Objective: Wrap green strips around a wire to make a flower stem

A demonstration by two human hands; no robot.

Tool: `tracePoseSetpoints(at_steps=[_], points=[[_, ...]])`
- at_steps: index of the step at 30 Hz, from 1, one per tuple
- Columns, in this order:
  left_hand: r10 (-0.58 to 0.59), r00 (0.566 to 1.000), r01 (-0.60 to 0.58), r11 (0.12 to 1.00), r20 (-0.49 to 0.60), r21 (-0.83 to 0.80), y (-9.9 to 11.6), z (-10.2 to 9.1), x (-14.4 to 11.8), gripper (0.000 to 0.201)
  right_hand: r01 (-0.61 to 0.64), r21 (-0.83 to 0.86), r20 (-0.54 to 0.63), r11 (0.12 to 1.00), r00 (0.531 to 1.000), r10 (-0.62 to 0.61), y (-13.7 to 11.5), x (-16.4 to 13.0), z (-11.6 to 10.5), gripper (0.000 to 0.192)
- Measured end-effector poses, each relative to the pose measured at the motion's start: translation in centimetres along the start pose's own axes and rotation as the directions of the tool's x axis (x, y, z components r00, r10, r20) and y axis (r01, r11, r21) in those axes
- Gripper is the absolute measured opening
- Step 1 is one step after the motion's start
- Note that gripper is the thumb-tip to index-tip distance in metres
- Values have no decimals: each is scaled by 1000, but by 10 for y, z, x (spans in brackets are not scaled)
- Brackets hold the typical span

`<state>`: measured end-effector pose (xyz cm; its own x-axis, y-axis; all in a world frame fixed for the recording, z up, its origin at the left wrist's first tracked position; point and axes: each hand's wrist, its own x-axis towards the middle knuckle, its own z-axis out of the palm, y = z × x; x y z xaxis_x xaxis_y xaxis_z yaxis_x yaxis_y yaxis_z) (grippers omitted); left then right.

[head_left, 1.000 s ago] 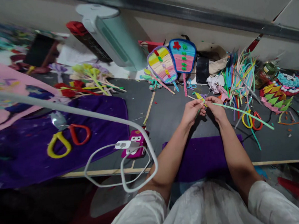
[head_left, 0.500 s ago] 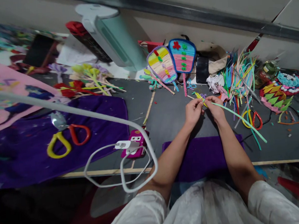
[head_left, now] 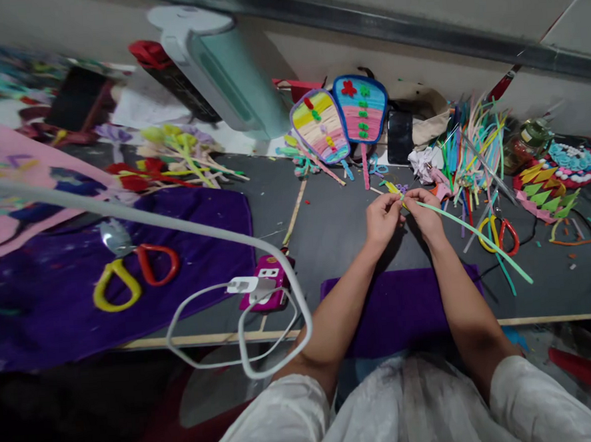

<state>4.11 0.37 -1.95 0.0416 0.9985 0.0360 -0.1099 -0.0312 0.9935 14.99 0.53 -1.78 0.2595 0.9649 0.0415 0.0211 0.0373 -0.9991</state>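
My left hand (head_left: 382,220) pinches a small yellow pipe-cleaner piece (head_left: 391,187), which pokes up past the fingertips beside a thin pale stick end. Right against it, my right hand (head_left: 425,216) is closed on a light green pipe cleaner (head_left: 482,243). Its long tail runs out to the right and downward over the table. The fingertips of both hands meet, so the spot where green and yellow join is mostly hidden. Two striped fan-shaped pieces (head_left: 320,127) lie beyond my hands, one yellow and pink, the other blue and pink.
Scissors (head_left: 507,236) and a bundle of colored pipe cleaners (head_left: 476,150) are at right. On the left, larger scissors (head_left: 116,285) rest on purple cloth (head_left: 215,219). A white cable (head_left: 272,248) arches near a magenta power strip (head_left: 265,301). A mint pitcher (head_left: 237,78) stands behind.
The free end of the green pipe cleaner has shifted slightly right and down. Both hands stay nearly in the same place, still pinching.
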Motion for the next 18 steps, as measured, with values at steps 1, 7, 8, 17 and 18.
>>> tracePoseSetpoints(at_steps=[1,7,8,17,18], points=[[-36,999,36,999,8,-31,0,0,0,18,-1,6,8,1000,1000,1,-1,-1,0,16],[-173,983,184,954,66,-238,0,-1,3,20,-38,60,41,997,999,36,-3,-2,2,18],[-193,978,207,943,80,-262,0,-2,3,21,-44,75,47,996,998,41,-3,-1,1,18],[-228,928,312,908,296,-279,6,-16,10,21,-90,106,254,990,965,60,-15,0,-16,19],[-229,918,321,908,322,-270,7,-18,10,21,-88,104,275,991,960,57,-16,1,-19,18]])
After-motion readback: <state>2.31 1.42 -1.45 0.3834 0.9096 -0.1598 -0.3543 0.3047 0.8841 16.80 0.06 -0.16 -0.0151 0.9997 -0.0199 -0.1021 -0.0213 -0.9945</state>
